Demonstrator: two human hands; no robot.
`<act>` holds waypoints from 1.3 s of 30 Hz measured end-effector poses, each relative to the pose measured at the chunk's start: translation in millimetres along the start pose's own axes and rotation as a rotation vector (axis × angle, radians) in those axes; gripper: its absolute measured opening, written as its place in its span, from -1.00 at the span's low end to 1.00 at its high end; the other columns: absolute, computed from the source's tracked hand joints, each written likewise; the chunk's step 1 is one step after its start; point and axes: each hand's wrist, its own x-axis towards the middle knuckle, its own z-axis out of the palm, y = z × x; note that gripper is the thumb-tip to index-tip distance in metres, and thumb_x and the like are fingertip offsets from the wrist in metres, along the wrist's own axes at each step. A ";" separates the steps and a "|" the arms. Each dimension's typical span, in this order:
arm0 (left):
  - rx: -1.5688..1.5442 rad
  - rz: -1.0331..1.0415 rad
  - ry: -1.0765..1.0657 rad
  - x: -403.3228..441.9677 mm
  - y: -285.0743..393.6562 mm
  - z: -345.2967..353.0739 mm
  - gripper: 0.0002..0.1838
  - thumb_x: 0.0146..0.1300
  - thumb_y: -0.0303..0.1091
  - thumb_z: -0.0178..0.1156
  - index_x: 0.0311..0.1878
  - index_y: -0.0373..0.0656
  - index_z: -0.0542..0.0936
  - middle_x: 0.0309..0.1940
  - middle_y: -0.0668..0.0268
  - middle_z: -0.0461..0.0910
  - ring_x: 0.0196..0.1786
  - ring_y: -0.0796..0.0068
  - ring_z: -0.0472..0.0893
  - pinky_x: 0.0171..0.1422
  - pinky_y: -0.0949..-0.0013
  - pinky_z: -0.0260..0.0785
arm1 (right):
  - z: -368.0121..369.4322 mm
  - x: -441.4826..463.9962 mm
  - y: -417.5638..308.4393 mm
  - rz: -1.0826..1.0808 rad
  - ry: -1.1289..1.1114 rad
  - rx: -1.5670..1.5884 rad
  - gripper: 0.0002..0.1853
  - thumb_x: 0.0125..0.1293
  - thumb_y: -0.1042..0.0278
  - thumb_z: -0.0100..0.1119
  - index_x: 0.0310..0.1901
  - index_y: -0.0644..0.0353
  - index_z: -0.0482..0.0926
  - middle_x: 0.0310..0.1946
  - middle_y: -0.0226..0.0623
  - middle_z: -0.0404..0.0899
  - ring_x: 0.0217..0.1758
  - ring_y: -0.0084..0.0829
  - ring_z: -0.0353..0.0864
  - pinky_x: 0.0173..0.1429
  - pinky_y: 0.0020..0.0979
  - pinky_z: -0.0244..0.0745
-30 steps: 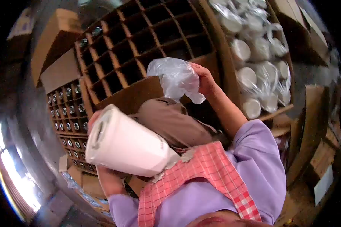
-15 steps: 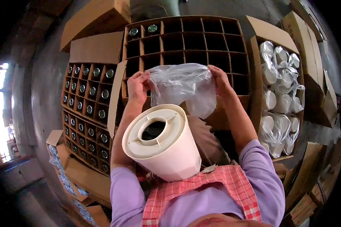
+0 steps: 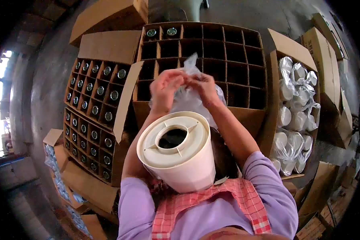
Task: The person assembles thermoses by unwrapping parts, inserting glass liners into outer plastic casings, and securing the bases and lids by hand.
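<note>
A translucent plastic bag [image 3: 192, 99] is gathered between my two hands, its bunched top sticking up above my fingers. My left hand [image 3: 168, 89] is closed on the bag from the left, and my right hand [image 3: 204, 89] pinches it from the right, close beside the left. Below the hands, a white plastic tub with a round central hole [image 3: 184, 172] stands upright against my apron. Behind the bag is a divided cardboard box [image 3: 244, 116]; two round silvery tops [image 3: 171, 31] show in its far left cells.
To the left, divided boxes [image 3: 126, 100] hold several silver-topped items. On the right, an open carton [image 3: 273, 80] holds white cylindrical items in clear plastic. Cardboard boxes [image 3: 324, 64] stand farther right, and another [image 3: 108, 18] lies at the upper left.
The hands, which held the bag spread wide, have come together and bunched its top. Earlier, my left hand was beside the tub, which was tilted and now stands more upright. The view has turned.
</note>
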 end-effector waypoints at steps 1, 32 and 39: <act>0.200 0.201 0.071 -9.0 7.9 -5.9 -0.64 -0.03 -0.42 0.33 -0.12 -0.24 0.53 -0.16 0.19 0.57 -0.16 0.38 0.56 -0.05 0.39 0.42 | -8.6 5.2 4.3 -0.006 -0.037 0.102 -0.82 0.13 0.46 0.18 -0.23 0.34 0.56 -0.37 -0.28 0.60 -0.40 -0.50 0.52 -0.20 -0.50 0.44; 0.749 -0.072 -0.645 -317.1 57.0 -7.7 -0.79 -0.21 -0.45 0.20 -0.38 -0.18 0.60 -0.54 0.24 0.54 -0.48 0.25 0.54 -0.39 0.36 0.35 | 30.0 -237.6 -115.5 -1.332 -0.795 -0.908 -0.84 0.00 0.27 0.12 -0.37 0.06 0.62 -0.34 -0.36 0.57 -0.13 -0.36 0.55 0.05 -0.20 0.35; 0.777 -0.013 -0.584 -308.1 130.2 55.0 -0.76 -0.25 -0.58 0.09 -0.41 -0.26 0.62 -0.67 0.17 0.45 -0.59 0.34 0.48 -0.50 0.43 0.23 | 50.0 -193.7 -39.1 -1.181 -0.942 -1.673 -0.88 -0.06 0.33 0.15 -0.45 -0.04 0.67 -0.34 -0.41 0.63 -0.13 -0.36 0.55 0.08 -0.07 0.29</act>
